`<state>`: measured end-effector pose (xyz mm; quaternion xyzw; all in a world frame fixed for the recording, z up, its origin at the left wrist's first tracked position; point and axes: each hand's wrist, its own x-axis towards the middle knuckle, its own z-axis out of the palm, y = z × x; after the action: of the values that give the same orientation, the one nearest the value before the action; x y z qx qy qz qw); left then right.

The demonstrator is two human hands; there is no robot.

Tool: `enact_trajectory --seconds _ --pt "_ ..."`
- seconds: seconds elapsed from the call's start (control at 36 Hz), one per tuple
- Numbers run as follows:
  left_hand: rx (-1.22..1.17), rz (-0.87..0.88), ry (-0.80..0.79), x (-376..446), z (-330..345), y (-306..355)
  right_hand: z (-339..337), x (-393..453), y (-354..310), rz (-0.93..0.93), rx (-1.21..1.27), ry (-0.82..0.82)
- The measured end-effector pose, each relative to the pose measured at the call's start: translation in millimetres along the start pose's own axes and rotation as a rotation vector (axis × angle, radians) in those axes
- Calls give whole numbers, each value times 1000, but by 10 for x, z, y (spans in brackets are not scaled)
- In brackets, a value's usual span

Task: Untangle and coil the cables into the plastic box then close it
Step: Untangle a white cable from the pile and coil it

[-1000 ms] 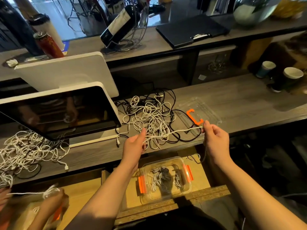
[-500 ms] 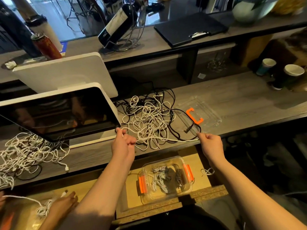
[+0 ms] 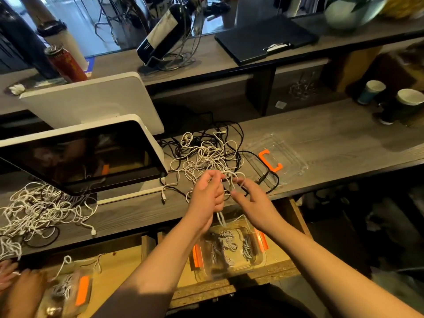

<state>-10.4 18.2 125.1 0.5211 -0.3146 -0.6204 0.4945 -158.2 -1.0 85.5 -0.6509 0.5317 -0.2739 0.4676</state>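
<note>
Left hand (image 3: 207, 193) and right hand (image 3: 252, 200) pinch a white cable (image 3: 231, 180) above the open plastic box (image 3: 229, 251), tangled cables (image 3: 206, 154) on counter (image 3: 332, 131).

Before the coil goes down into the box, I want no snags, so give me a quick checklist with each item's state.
1. Left hand grips the white cable: ok.
2. Right hand pinches the same cable: ok.
3. Cable free of the pile on the counter: not ok, strands run back into it.
4. Plastic box open below the hands: ok.
5. Lid off and lying aside on the counter: ok.
6. Room left in the box: cannot tell, coils already lie inside.
</note>
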Motion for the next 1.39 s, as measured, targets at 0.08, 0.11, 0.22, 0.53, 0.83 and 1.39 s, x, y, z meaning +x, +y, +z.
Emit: enact_trajectory --seconds 0.08,0.11,0.22,0.53,0.83,1.39 --pt "-11 -16 -23 3 26 -4 24 -11 -116 34 330 -29" --pt "4 -26 -26 6 29 -9 14 -14 -140 70 426 -6" --pt "86 -94 -5 2 44 -18 -57 -5 -140 175 638 54" --pt "389 23 63 -21 -52 -99 -237 2 -187 393 1125 8" --pt "342 196 128 -114 97 -87 -184 -22 -329 592 1015 -12" --pt "688 266 413 28 -119 -35 -78 -164 -358 104 305 29"
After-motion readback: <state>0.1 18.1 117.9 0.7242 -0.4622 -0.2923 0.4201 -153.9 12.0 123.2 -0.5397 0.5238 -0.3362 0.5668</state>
